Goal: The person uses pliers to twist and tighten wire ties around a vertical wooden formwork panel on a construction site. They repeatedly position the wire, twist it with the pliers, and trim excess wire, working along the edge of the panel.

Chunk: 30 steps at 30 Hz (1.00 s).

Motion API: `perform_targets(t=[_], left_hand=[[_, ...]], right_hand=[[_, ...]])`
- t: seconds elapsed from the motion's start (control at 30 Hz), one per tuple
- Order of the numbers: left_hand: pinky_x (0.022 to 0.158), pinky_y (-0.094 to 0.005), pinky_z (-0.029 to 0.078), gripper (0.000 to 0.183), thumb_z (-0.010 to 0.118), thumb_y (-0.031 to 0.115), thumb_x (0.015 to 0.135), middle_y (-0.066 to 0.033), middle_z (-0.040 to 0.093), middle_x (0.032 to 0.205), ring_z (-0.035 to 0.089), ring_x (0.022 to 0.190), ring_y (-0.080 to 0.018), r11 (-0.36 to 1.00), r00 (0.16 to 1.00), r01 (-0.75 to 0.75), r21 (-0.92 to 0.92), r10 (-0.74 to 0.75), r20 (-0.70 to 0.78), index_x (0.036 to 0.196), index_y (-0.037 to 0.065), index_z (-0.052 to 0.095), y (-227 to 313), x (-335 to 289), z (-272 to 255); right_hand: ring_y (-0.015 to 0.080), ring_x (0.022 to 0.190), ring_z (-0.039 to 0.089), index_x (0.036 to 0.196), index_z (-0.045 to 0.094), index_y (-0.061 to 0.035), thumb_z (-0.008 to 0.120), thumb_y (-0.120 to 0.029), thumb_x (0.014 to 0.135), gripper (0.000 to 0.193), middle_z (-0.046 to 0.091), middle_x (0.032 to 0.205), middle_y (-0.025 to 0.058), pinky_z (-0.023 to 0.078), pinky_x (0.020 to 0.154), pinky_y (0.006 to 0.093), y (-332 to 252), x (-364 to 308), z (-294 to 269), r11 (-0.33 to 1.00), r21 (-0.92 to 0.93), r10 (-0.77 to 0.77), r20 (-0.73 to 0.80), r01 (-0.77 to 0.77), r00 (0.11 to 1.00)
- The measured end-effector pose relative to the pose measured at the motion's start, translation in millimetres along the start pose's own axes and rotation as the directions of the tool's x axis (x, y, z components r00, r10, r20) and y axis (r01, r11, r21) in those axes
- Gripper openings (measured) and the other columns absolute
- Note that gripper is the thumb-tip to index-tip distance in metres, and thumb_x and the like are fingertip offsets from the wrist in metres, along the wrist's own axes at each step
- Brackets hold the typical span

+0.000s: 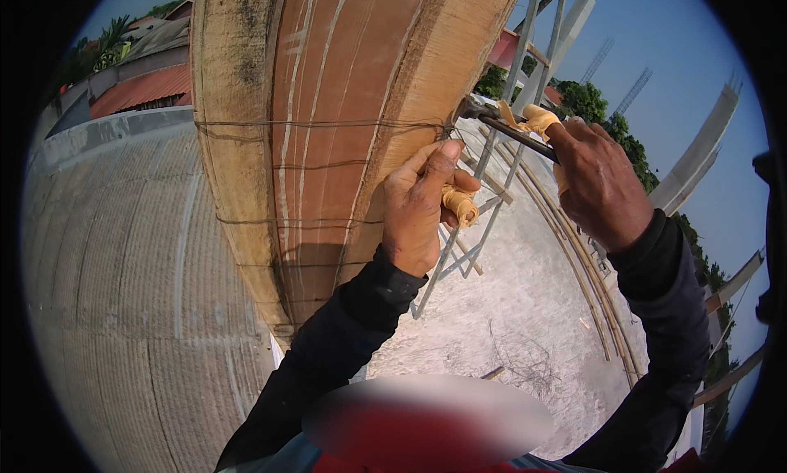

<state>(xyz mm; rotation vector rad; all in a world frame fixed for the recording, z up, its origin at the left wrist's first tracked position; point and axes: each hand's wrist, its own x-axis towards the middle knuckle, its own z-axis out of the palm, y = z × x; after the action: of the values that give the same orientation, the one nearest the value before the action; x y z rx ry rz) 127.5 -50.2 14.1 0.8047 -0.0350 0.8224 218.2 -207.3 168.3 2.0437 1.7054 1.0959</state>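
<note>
My right hand (pixel 602 182) is closed around the dark handle of a pair of pincers (pixel 525 137). The tool's head reaches the right edge of a tall wooden formwork column (pixel 336 71), by the twisted end of a tie wire (pixel 328 124). Just below that twist, my left hand (pixel 420 190) is closed, thumb and forefinger together; what they pinch, if anything, is hidden. A tan wrapping (pixel 459 206) shows at the left hand's lower fingers, and a similar tan strip (pixel 537 120) at the right hand's forefinger. Whether these cover fingers or are held, I cannot tell.
More wires circle the column lower down. Corrugated roofing (pixel 115 252) spreads on the left. At right are a metal frame (pixel 447 268), long bamboo poles (pixel 574 252) on pale concrete (pixel 467 334), and loose wire (pixel 533 370). Concrete posts (pixel 697 153) rise beyond.
</note>
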Motion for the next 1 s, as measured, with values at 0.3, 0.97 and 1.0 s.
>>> perform_targets(t=[0.3,0.97,1.0], left_hand=[[0.047,-0.0182,0.036,0.042,0.069,0.040,0.101,0.0020,0.061,0.077,0.055,0.059,-0.0036,0.997,0.998,-0.054,0.063,0.056,-0.021,0.114,0.000,0.072,1.0,-5.5,3.3],[0.045,-0.0200,0.037,0.033,0.066,0.032,0.104,0.0011,0.059,0.079,0.051,0.058,-0.0040,0.984,0.995,-0.064,-0.165,0.050,-0.089,0.110,0.000,0.072,-17.6,-15.6,31.3],[0.045,-0.0198,0.037,0.033,0.066,0.032,0.104,0.0013,0.059,0.080,0.052,0.058,-0.0039,0.983,0.995,-0.083,-0.161,0.071,-0.075,0.110,0.000,0.072,-18.1,-15.3,30.5]], right_hand=[[0.0380,0.093,0.066,0.116,0.058,0.0041,0.061,0.010,0.087,0.030,0.066,0.098,0.0238,0.055,0.085,0.0471,-5.7,0.7,-6.1,0.999,0.039,0.012,0.051,-0.014,0.999],[0.0397,0.099,0.064,0.108,0.056,0.0051,0.061,0.017,0.078,0.033,0.065,0.103,0.0239,0.052,0.090,0.0489,0.8,4.8,-0.3,0.995,0.095,-0.029,0.188,0.012,0.982],[0.0394,0.097,0.063,0.108,0.056,0.0051,0.062,0.015,0.077,0.033,0.065,0.101,0.0235,0.052,0.090,0.0481,0.9,5.8,-1.7,0.995,0.090,-0.055,0.159,0.041,0.986]])
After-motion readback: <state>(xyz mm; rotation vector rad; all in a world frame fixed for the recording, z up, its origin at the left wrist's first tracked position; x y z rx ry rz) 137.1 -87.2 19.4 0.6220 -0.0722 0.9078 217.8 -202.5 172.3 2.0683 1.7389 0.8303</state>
